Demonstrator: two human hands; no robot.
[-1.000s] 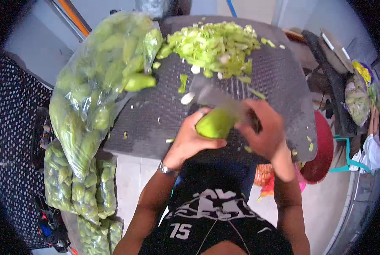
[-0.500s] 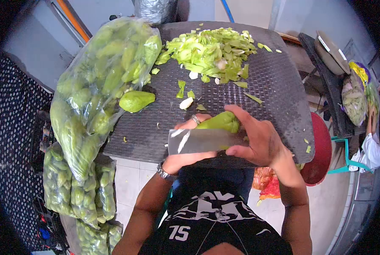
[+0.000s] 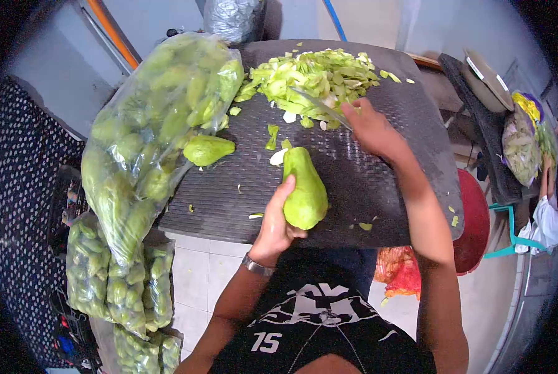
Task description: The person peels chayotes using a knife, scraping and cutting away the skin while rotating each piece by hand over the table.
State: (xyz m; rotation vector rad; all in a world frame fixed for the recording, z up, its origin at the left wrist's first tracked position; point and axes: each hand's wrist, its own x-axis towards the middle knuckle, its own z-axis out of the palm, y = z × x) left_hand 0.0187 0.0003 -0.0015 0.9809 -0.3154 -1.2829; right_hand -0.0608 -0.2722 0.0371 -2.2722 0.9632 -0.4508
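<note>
My left hand (image 3: 276, 227) is closed around the lower left side of a pale green chayote (image 3: 305, 190), holding it upright above the table's near edge. In my right hand (image 3: 375, 128) is a knife; its wide blade (image 3: 322, 107) points to the far left over a heap of green peelings (image 3: 316, 78). The handle is hidden in my fingers. Another chayote (image 3: 209, 150) lies on the table beside a large clear plastic bag (image 3: 160, 118) packed with more of them. Small peel scraps (image 3: 272, 137) lie between that chayote and the heap.
The dark woven-pattern table (image 3: 410, 199) has a rounded right edge. Smaller filled bags (image 3: 88, 268) stand on the lower left. A red round stool or tub (image 3: 472, 224) and red mesh sacks (image 3: 400, 274) are beside and below the table. Another person's arm (image 3: 549, 177) shows at far right.
My right hand and the knife have moved away from the chayote, up and over the peelings. My left hand has turned the chayote from lying sideways to upright.
</note>
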